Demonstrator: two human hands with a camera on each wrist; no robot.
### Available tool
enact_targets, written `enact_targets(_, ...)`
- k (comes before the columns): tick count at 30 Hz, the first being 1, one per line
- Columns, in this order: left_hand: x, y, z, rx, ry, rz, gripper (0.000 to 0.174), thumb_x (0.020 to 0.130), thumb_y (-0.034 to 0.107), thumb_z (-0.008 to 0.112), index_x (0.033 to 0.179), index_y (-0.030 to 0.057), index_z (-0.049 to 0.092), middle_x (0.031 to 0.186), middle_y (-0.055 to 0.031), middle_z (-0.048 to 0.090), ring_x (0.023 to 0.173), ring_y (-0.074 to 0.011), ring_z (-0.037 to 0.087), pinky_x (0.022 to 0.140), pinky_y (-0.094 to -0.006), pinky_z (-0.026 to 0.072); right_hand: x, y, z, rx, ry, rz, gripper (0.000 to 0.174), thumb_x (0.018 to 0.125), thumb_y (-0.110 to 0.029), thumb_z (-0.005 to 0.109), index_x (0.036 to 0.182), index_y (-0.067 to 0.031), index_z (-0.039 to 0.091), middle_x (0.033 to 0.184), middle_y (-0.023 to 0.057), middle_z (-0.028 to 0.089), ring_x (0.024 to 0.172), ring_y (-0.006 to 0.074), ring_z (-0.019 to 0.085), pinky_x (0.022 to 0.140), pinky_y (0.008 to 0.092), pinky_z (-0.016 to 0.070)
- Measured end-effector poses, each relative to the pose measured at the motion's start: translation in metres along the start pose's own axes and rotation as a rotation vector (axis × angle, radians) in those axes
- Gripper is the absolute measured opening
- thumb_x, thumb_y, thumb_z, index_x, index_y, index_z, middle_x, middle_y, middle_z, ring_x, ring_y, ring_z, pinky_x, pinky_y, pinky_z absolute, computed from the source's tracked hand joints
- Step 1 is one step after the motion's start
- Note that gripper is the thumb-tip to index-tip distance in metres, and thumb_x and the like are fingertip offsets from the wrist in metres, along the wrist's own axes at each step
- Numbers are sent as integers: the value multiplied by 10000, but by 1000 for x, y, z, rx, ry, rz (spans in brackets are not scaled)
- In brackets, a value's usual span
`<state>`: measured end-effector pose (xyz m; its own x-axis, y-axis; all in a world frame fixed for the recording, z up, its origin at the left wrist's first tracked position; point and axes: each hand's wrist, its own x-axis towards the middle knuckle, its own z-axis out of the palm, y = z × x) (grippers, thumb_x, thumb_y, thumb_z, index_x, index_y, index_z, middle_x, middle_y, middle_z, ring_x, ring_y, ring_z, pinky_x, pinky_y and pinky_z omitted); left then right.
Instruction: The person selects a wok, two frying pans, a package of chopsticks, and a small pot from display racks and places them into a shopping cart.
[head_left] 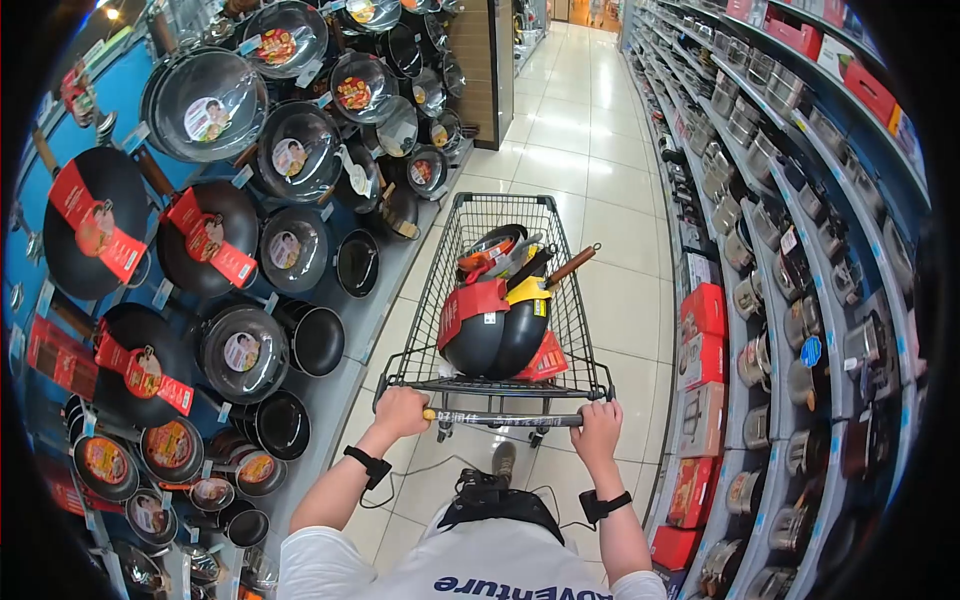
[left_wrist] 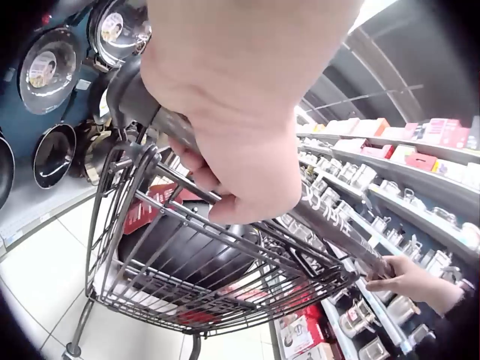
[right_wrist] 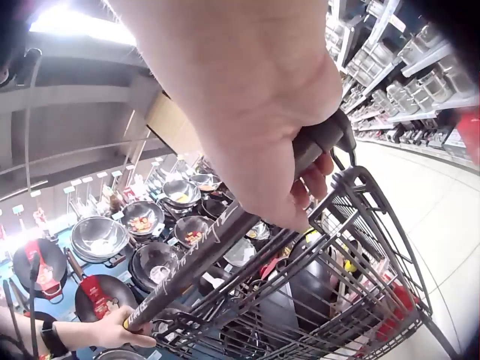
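Observation:
Both hands grip the dark push bar (head_left: 505, 419) of a wire shopping cart (head_left: 575, 350). My left hand (head_left: 403, 411) curls round the bar's left end, and in the left wrist view its fingers wrap under the handle. At the right end, my right hand (head_left: 600, 432) holds the bar the same way, fingers round it in the right wrist view. Inside the basket lie dark woks (head_left: 487, 345), one with a red label band (head_left: 470, 305), another with a yellow one (head_left: 527, 291). A brown wooden handle (head_left: 573, 265) points up to the right from the pile.
Pans and woks (head_left: 290, 155) hang on the blue wall display at left, above a grey ledge (head_left: 375, 290). Shelves of metal pots (head_left: 765, 290) line the right side, with red boxes (head_left: 703, 358) low down. A tiled aisle (head_left: 565, 130) runs ahead, past a pillar (head_left: 487, 70).

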<state>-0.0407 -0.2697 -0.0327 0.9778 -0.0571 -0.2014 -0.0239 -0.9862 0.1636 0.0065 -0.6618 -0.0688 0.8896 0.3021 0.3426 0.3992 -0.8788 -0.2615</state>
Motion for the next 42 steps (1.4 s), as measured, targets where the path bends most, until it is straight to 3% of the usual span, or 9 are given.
enact_targets(6,92,11,-19,11,-72,-132,219,690,298,674,783,116,751,752,-143,702,748,-339,692,676,-457,547,91,40,-26,167,-137,-22,299,720,-171,773,983,-74,669,1010,103,623,1066,301,556,1073,469,360)
enact_targets(8,122,13,-25,29,-101,-143,231,696,309,679,788,114,762,755,-148,708,752,-336,701,677,-443,556,126,62,-33,565,-161,44,348,765,-205,787,1061,-62,672,1119,117,631,1125,309,560,1025,436,425)
enact_targets(11,174,18,-27,77,-118,-188,240,694,319,681,775,108,762,762,-147,715,757,-332,706,683,-433,559,203,62,-104,661,-75,34,311,812,-94,748,1100,-22,653,1067,143,667,973,305,652,877,359,509)
enact_targets(17,257,41,-44,104,-78,-217,230,682,303,679,761,99,751,751,-154,709,771,-342,701,697,-434,559,311,51,-275,727,551,-384,186,813,-55,703,985,4,663,1006,191,682,888,295,648,756,356,518)
enact_targets(23,338,80,-61,107,-69,-266,234,663,292,663,756,94,745,740,-164,701,763,-354,696,705,-456,560,397,117,-358,927,686,-894,200,820,-96,718,987,-1,662,971,175,676,858,283,638,733,346,511)
enact_targets(31,422,96,-59,190,-51,-267,280,699,370,665,800,127,760,816,-172,718,831,-352,706,724,-462,561,487,183,-369,942,740,-1015,230,809,-79,725,1016,0,664,962,158,677,846,269,639,731,343,510)
enact_targets(33,483,105,-73,148,-26,-199,287,705,382,662,797,128,760,808,-176,714,836,-355,704,719,-475,559,500,195,-364,907,748,-1043,239,806,-74,727,1024,1,665,960,154,678,843,265,639,730,342,509)
enact_targets(35,488,102,-46,131,22,-226,279,710,384,668,761,123,749,783,-172,706,792,-360,701,686,-480,555,525,202,-356,908,703,-973,247,803,-70,729,1031,1,665,958,150,678,840,262,639,730,341,509)
enact_targets(42,560,124,-81,73,72,-234,220,652,300,663,704,94,720,699,-172,681,699,-359,686,651,-467,550,600,209,-321,990,667,-988,278,793,-54,736,1057,2,667,950,136,680,830,250,640,727,338,508)
